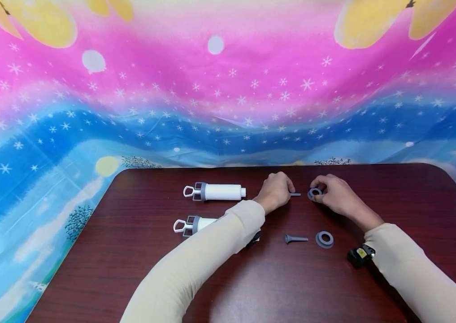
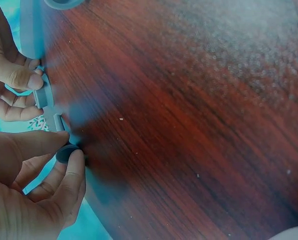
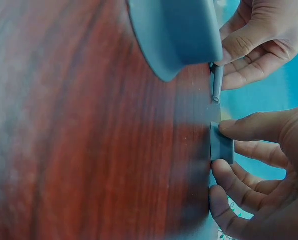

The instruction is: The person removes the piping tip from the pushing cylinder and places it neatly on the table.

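My left hand [image 1: 276, 190] pinches a small grey nozzle [image 1: 295, 194] near the far side of the table. Its thin tube points right; its wider dark end [image 2: 67, 153] lies between thumb and fingers in the left wrist view. Just to the right, my right hand [image 1: 337, 195] holds a grey flanged ring [image 3: 223, 145] by its edges, thumb on one side and fingertips on the other. A small gap separates nozzle and ring. Nearer to me lie a second grey nozzle [image 1: 297, 239] with a flared end and a second flanged ring [image 1: 324, 246].
Left of my hands lies a white cylinder [image 1: 223, 192] with a grey collar and loop handle, like a hand pump. A similar cylinder [image 1: 205, 223] sits nearer, partly hidden by my left sleeve. A patterned cloth [image 1: 228, 89] hangs behind the brown table [image 1: 268, 287].
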The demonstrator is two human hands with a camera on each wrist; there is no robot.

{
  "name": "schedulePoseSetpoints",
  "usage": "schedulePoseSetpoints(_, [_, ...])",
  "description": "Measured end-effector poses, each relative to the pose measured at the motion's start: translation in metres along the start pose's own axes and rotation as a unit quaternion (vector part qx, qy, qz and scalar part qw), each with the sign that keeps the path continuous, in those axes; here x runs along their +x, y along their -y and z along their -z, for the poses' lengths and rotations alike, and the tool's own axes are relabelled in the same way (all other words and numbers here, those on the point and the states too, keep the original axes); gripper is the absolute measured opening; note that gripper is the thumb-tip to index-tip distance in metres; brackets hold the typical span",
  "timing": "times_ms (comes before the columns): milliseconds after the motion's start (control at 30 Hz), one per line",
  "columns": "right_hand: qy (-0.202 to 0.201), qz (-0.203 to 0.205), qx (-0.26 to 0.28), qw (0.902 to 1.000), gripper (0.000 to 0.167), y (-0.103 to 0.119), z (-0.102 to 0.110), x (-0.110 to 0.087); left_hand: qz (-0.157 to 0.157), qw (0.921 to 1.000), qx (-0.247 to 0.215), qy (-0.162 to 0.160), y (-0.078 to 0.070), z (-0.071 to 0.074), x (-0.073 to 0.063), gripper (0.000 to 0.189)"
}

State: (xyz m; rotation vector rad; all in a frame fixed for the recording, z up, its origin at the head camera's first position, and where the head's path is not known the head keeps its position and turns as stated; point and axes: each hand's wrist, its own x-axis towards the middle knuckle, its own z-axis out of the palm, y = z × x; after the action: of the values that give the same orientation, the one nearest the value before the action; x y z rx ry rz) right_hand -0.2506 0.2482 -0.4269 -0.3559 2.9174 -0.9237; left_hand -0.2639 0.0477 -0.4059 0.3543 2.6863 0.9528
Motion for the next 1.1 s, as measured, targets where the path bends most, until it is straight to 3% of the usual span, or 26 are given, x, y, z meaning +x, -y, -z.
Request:
schedulePoseSetpoints(300, [0.003, -0.016, -0.005, 0.9998, 0.037, 0.000, 0.000, -0.001, -0.007, 0.9997, 0.017, 0.016, -0.003, 0.003, -0.001, 0.022])
schedulePoseSetpoints(633, [0.008, -0.017, -0.008, 0.9998, 0.048, -0.001, 0.007, -0.005, 0.006, 0.9956, 0.085, 0.039, -0.012, 0.012, -0.009, 0.060])
schedulePoseSetpoints(900, [0.009, -0.028, -0.022, 0.9993, 0.059, 0.007, 0.014, -0.011, 0.001, 0.9904, 0.133, 0.037, -0.023, 0.027, -0.038, 0.074])
schedulePoseSetpoints(1100, [0.014, -0.025, -0.034, 0.9990, 0.066, 0.015, 0.018, -0.019, -0.020, 0.9919, 0.124, 0.019, -0.012, 0.049, -0.065, 0.078])
